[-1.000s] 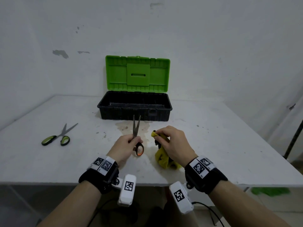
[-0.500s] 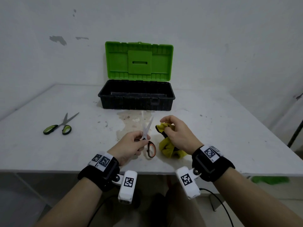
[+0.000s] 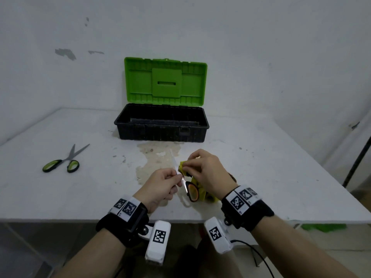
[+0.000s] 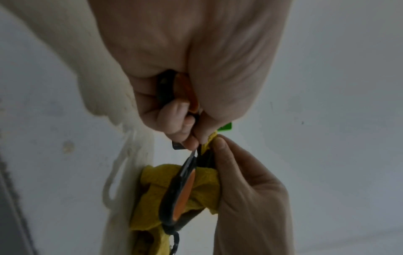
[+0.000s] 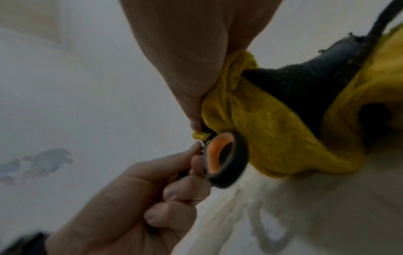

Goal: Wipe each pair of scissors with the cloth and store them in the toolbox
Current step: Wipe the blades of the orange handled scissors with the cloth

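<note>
My left hand (image 3: 160,184) grips the orange-and-black scissors (image 3: 191,194) near the pivot, one handle loop (image 5: 226,159) hanging free and the blades opened. My right hand (image 3: 204,169) pinches the yellow cloth (image 3: 200,192) against one blade, close beside the left fingers. In the left wrist view the other handle (image 4: 174,89) sits inside my left palm, and the cloth (image 4: 157,193) hangs below. A second pair, the green-handled scissors (image 3: 62,164), lies on the table at the left. The black toolbox (image 3: 161,125) stands open behind my hands, its green lid (image 3: 165,81) upright.
The white table (image 3: 271,167) has a brownish stain (image 3: 154,157) between my hands and the toolbox. A white wall rises right behind the box. The table's front edge runs just under my wrists. A dark pole (image 3: 357,159) stands off the right edge.
The scissors have swung from upright with blades together to tilted with blades apart. My right hand has brought the cloth from beside the scissors onto a blade. Both hands have drawn together.
</note>
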Tool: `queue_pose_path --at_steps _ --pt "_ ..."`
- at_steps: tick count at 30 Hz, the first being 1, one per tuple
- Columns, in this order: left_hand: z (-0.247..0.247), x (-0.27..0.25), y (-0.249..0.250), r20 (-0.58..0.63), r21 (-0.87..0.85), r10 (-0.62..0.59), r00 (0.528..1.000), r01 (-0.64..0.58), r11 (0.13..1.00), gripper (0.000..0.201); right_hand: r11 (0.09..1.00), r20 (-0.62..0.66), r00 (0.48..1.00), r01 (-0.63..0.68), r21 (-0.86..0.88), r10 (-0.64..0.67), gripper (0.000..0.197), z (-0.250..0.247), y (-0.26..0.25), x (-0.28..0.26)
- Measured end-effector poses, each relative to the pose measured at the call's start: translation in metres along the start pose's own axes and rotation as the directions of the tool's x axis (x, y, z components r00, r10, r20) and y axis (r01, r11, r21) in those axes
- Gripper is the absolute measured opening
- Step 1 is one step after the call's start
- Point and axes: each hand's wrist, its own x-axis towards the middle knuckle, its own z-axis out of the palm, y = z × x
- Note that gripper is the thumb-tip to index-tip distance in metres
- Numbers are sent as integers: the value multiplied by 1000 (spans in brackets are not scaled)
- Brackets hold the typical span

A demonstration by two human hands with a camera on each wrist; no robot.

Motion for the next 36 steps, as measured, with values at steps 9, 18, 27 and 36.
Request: queue_pose_path --at_steps 9,18,27,36 --pt "3 2 2 12 -55 -19 1000 20 998 23 999 -36 999 39 -7 -39 22 -5 -1 -9" --pt "9 1 5 -3 -14 -10 1000 10 1000 17 1000 -66 998 10 2 -10 19 -5 2 -12" --pt "9 1 4 -9 29 -7 1000 7 1000 23 998 -71 995 60 -37 -63 15 -5 5 -9" --pt "5 1 -1 11 29 -32 999 32 999 15 998 -139 990 30 -61 -39 16 -16 0 -7"
